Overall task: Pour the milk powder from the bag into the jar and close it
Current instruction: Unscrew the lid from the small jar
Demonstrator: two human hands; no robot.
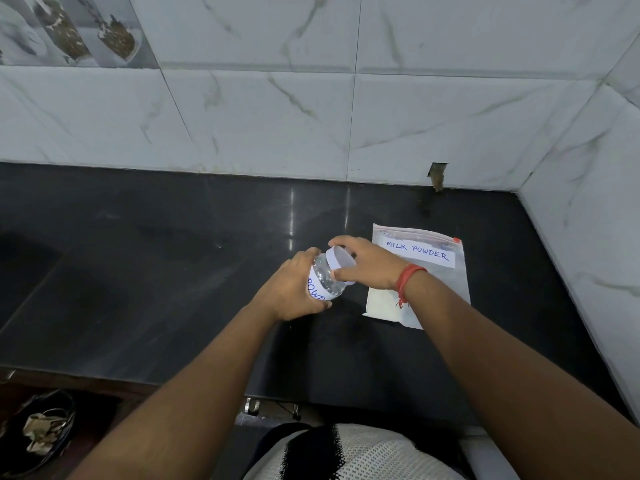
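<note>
Both hands are on one jar (323, 284), held tilted just above the counter (173, 254). Wrapped around the jar's body from the near side is the left hand (294, 289), while the right hand (367, 263) curls its fingers (341, 241) over the lid (341, 263), thumb on the lid's near edge. Whether the lid is seated or loose cannot be told.

One jar, one lid, one bag, two hands. Clear, rounded plastic forms the jar, which carries a white paper label with blue handwritten letters partly hidden by the left hand. White, round and smooth, the lid has a short straight skirt.

Just right of the right hand, partly under that wrist, one bag (422, 271) lies flat on the counter. It is a rectangular clear plastic zip bag with a red slider at its far right corner and a white label reading MILK POWDER in blue. White powder sits in its near half.

A red thread band (408, 277) circles the right wrist. Dark, glossy stone makes up the counter; beyond the hands stands a wall (311, 116) of pale, veined, marble-look tiles.
</note>
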